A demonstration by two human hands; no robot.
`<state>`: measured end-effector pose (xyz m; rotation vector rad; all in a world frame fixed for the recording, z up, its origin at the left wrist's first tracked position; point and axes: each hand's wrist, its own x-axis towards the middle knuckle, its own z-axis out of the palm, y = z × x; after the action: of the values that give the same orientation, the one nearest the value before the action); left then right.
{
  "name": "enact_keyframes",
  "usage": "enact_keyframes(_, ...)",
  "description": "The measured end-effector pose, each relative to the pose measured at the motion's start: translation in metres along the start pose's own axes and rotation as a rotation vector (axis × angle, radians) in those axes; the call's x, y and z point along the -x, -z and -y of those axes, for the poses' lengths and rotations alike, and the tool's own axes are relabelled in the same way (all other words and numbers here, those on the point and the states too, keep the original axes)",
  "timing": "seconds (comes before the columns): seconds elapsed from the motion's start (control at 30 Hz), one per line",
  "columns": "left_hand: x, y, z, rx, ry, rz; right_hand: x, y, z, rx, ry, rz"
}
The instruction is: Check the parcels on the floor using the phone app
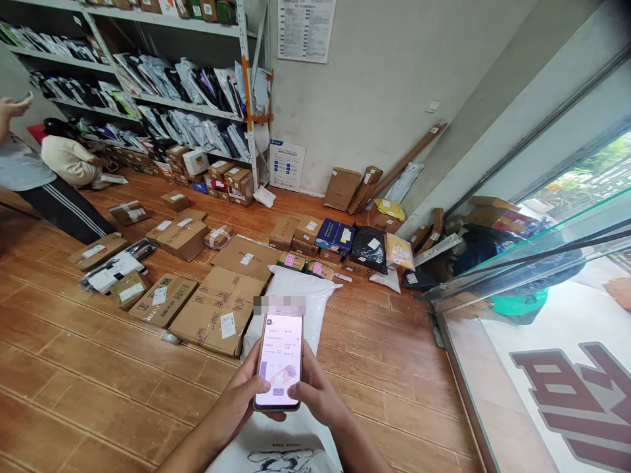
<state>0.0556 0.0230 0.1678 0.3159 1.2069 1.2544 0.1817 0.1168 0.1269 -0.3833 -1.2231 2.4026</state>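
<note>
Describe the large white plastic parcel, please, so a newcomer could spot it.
On the brown plank floor, find the flat brown cardboard boxes. Right of them, partly behind the lit rectangular smartphone, lies the parcel: white plastic, unlike its boxy brown neighbours.

The left hand [250,378] and right hand [318,387] hold a lit phone [280,361]. Beyond it, a white sack [316,312] lies beside a flat carton [211,312], and a long box [413,156] leans at the floor's [98,374] far edge.
</note>
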Motion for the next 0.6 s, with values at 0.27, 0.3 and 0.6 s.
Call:
enact_keyframes(0.27, 0.0, -0.0013, -0.0025, 0.021, 0.002, -0.035, -0.0029, -0.0068, -0.0069, 0.103, 0.054, -0.098)
enact_keyframes(0.3, -0.0006, -0.0004, -0.0017, 0.026, -0.001, -0.038, -0.0033, -0.0069, -0.0078, 0.098, 0.054, -0.095)
enact_keyframes(0.6, -0.0044, -0.0016, -0.0026, -0.025, -0.019, -0.105, -0.0038, -0.0072, -0.0085, 0.066, 0.055, -0.072)
